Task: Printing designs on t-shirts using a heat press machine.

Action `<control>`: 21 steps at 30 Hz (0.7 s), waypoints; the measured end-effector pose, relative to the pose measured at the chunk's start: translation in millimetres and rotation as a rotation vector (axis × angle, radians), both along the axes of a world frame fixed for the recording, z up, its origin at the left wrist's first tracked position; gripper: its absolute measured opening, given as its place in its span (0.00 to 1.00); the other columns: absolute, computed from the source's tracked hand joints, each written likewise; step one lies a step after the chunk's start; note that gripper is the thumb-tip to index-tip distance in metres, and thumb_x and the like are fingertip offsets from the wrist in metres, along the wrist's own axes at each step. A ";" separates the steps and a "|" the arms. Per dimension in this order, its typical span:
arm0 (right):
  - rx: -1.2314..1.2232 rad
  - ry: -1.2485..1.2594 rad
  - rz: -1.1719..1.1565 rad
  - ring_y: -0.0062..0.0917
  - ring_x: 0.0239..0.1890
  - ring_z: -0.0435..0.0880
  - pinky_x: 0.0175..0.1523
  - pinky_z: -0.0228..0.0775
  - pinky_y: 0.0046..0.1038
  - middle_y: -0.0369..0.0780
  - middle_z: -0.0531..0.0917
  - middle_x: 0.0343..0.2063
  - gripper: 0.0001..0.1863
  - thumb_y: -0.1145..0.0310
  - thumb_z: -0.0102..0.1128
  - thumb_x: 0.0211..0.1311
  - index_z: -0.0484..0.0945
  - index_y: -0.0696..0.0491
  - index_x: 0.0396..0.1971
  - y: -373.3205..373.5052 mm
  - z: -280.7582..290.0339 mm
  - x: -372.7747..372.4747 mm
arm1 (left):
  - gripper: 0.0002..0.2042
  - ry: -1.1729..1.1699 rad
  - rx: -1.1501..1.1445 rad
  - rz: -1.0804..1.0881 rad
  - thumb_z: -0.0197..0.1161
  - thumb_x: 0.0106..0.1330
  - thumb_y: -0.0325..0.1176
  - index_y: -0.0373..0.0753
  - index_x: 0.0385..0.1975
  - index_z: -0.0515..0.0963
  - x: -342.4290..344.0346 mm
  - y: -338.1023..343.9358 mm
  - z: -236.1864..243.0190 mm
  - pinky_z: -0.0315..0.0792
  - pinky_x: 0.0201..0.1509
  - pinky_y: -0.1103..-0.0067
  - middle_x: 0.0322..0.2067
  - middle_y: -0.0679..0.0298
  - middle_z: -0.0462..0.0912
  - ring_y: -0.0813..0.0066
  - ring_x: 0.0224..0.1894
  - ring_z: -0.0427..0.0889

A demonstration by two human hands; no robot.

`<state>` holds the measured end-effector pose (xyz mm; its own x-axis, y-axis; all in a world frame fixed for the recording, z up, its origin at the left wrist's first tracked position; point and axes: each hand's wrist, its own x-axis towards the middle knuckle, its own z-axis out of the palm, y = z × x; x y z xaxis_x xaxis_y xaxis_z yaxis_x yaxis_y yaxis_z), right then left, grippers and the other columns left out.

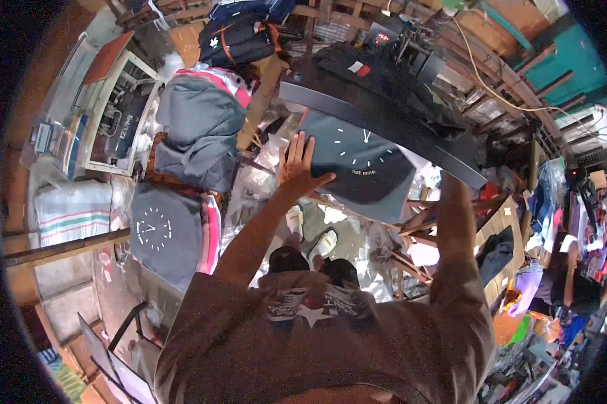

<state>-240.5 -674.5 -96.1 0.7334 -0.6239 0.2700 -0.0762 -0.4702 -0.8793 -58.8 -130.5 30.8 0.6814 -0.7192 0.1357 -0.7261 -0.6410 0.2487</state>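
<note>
My left hand [300, 165] lies with fingers stretched out on a dark grey fabric piece [361, 188] printed with a white clock face and small lettering. The fabric sits beneath the raised dark upper plate [377, 124] of a press, which has a black cloth with a small red and white patch [391, 84] on top. My right forearm [455, 229] reaches up to the right end of the plate; that hand is hidden behind it, so what it holds cannot be seen.
Folded grey garments [196, 135] and another clock-printed grey stack [162, 236] are on my left, beside a white-framed machine [115, 114]. Wooden rails and a cardboard sheet [502, 249] stand at right. A co-worker's arm [571, 276] shows among hanging clothes at far right.
</note>
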 end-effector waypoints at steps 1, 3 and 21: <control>-0.149 0.173 -0.082 0.31 0.43 0.82 0.49 0.75 0.35 0.45 0.82 0.44 0.33 0.43 0.56 0.63 0.74 0.56 0.56 -42.4 7.2 -9.7 | 0.56 0.016 0.014 -0.012 0.54 0.50 0.76 0.39 0.71 0.51 2.1 -4.6 1.8 0.37 0.73 0.50 0.73 0.51 0.46 0.55 0.75 0.44; -0.490 0.526 -0.244 0.33 0.37 0.84 0.45 0.77 0.35 0.44 0.85 0.37 0.34 0.42 0.58 0.59 0.77 0.55 0.55 -143.0 65.4 -42.9 | 0.55 0.024 -0.076 -0.037 0.55 0.50 0.76 0.39 0.71 0.54 4.3 -6.0 -5.0 0.36 0.73 0.50 0.72 0.52 0.48 0.55 0.75 0.46; 0.452 0.025 -0.977 0.20 0.16 0.75 0.18 0.65 0.24 0.34 0.77 0.17 0.14 0.57 0.61 0.61 0.79 0.51 0.24 30.4 209.3 -449.0 | 0.39 1.659 -0.667 0.674 0.49 0.68 0.63 0.45 0.71 0.47 40.5 93.6 -61.6 0.73 0.52 0.65 0.53 0.55 0.76 0.60 0.49 0.81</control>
<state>-689.5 -644.1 113.2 -0.1348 -0.9808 -0.1408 -0.2627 0.1724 -0.9494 -18.3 -36.9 -30.8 0.5019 -0.4316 -0.7496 0.7591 -0.1955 0.6209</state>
